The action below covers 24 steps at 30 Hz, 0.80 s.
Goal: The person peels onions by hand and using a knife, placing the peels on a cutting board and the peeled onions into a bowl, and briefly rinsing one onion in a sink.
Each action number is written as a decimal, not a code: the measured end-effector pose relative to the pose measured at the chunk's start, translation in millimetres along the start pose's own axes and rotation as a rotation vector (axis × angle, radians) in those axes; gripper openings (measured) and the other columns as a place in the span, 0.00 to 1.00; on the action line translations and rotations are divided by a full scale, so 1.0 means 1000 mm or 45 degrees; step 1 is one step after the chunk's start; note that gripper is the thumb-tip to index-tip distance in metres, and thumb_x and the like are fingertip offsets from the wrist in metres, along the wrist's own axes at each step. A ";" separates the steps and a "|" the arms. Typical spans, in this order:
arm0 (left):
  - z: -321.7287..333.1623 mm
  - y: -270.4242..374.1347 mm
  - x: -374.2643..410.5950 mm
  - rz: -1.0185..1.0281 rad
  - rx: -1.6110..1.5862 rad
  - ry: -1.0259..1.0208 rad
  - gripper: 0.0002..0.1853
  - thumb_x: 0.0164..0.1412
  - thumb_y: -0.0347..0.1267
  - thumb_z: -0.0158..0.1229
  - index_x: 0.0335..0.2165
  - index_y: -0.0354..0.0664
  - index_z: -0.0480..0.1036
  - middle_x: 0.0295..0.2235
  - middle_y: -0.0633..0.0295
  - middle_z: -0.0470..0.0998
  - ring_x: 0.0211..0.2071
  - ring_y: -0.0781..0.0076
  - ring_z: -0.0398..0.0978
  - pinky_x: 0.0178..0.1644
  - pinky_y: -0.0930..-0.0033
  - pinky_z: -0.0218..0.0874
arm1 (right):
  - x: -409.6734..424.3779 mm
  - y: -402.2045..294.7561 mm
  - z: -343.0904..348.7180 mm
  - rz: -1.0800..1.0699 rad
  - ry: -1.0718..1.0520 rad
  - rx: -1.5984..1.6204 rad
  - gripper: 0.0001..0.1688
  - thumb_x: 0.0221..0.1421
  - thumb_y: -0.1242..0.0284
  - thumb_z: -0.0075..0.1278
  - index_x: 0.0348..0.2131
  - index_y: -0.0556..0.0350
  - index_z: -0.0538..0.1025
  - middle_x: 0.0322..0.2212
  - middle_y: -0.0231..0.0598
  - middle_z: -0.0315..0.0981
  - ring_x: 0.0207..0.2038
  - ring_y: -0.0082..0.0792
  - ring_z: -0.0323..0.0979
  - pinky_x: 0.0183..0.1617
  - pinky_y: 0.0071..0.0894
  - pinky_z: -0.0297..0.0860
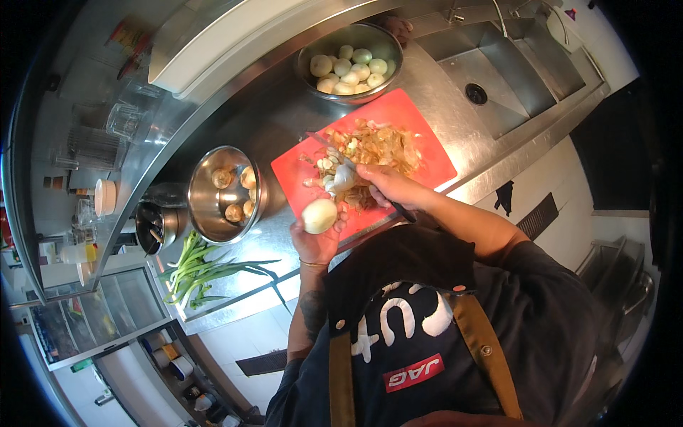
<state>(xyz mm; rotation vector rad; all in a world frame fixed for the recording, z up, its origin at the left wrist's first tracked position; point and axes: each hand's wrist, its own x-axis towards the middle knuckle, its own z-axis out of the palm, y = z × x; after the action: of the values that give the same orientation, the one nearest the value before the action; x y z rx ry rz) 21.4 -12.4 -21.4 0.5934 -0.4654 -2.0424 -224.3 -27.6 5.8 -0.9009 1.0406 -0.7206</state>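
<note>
A pale peeled onion (319, 216) rests in my left hand (315, 243), held over the near left edge of the red cutting board (443, 165). My right hand (392, 187) grips a knife (404, 212) by its dark handle; the blade points up and left across the board. A whitish piece of onion layer (342, 179) sits against the knife, by the right thumb. Beneath both hands, a heap of brown onion skins (392, 147) and cut ends covers much of the board.
Beyond the board stands a steel bowl (392, 80) of peeled onions (350, 77). A second steel bowl (205, 213) at left holds several unpeeled onions (222, 178). Spring onions (213, 269) lie on the steel counter (272, 229). A sink (501, 101) is at right, a shelf (160, 160) overhead at left.
</note>
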 end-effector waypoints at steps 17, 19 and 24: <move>0.073 0.048 0.201 0.259 1.421 0.373 0.27 0.63 0.43 0.64 0.50 0.33 0.71 0.38 0.54 0.80 0.30 0.71 0.78 0.29 0.71 0.71 | -0.053 0.041 -0.069 -0.097 0.246 0.269 0.32 0.71 0.49 0.42 0.61 0.51 0.64 0.19 0.29 0.63 0.16 0.19 0.58 0.20 0.21 0.57; 0.087 0.051 0.230 0.336 1.557 0.424 0.33 0.59 0.44 0.69 0.53 0.32 0.68 0.40 0.52 0.80 0.34 0.68 0.79 0.32 0.68 0.74 | -0.056 0.038 -0.067 -0.059 0.291 0.242 0.30 0.71 0.50 0.42 0.57 0.52 0.66 0.19 0.29 0.64 0.16 0.19 0.59 0.20 0.21 0.57; 0.082 0.048 0.253 0.585 1.351 0.303 0.44 0.58 0.42 0.70 0.62 0.32 0.57 0.35 0.57 0.81 0.31 0.72 0.79 0.32 0.69 0.75 | -0.065 0.047 -0.062 0.012 0.450 0.120 0.25 0.71 0.51 0.43 0.51 0.51 0.70 0.18 0.30 0.68 0.17 0.21 0.63 0.20 0.23 0.60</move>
<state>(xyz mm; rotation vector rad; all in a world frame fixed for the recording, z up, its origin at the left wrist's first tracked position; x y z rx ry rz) -107.9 -247.4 13.7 1.1904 -1.4073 -1.1495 -301.3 31.5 -23.5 -0.7007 1.3089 -0.9352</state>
